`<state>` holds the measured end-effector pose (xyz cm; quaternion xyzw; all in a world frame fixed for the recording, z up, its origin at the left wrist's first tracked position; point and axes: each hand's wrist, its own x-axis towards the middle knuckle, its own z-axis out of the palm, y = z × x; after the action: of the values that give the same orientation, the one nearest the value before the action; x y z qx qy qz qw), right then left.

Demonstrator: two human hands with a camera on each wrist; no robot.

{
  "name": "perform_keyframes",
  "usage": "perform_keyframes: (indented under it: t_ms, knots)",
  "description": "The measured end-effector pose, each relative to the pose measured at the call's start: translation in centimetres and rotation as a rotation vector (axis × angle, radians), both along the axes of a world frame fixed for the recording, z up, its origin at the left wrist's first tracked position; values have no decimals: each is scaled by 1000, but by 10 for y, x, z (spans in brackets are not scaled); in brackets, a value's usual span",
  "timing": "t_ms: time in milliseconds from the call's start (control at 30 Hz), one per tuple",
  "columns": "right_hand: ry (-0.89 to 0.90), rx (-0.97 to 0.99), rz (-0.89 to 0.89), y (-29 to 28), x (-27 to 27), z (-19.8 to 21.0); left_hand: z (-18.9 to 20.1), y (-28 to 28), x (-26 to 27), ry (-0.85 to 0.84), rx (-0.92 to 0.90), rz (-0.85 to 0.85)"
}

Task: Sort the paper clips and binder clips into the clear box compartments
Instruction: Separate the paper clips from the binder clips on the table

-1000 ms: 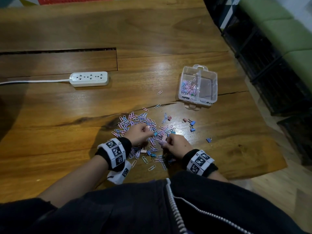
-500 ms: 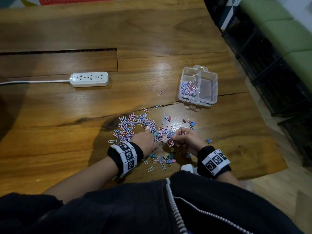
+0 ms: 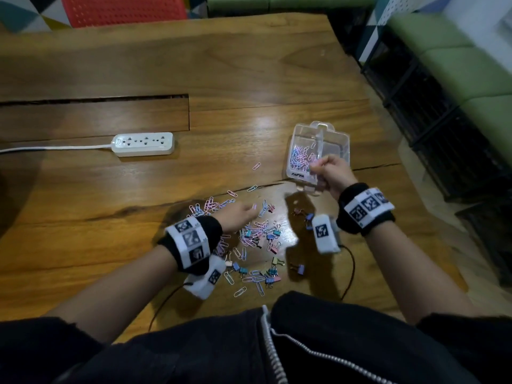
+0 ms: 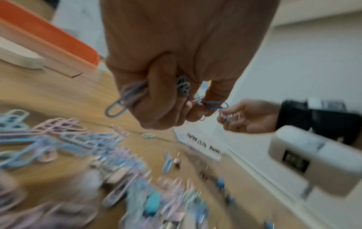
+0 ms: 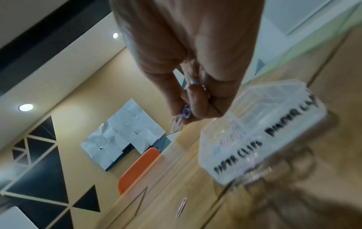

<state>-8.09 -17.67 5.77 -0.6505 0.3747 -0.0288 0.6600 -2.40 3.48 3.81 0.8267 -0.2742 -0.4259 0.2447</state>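
Observation:
A clear two-compartment box stands on the wooden table; its left compartment holds pastel paper clips, the right one looks empty. My right hand hovers at the box's front edge, pinching a small bunch of paper clips. The box lies just beside those fingers. My left hand is above the loose pile of paper clips and binder clips, fingers curled round several paper clips. More binder clips lie near the table's front edge.
A white power strip with its cord lies at the left. A few stray paper clips sit between pile and box. A red chair stands behind the table; black shelving and green cushions are on the right.
My right hand has lifted off the pile and travelled up to the box with paper clips. The left hand has risen slightly over the pile, holding clips. The head view has tilted up.

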Motion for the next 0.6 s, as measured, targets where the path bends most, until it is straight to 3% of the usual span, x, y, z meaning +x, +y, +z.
perform_keyframes:
  t_ms: [167, 267, 400, 600]
  knots:
    - [142, -182, -74, -29, 48, -2, 25, -46, 36, 399, -152, 428]
    - [174, -37, -105, -37, 65, -12, 33, -79, 53, 573, -270, 552]
    - [136, 55, -118, -38, 65, -14, 39, -121, 65, 649, -386, 630]
    - [-56, 88, -133, -49, 42, -20, 34, -171, 67, 615, -452, 653]
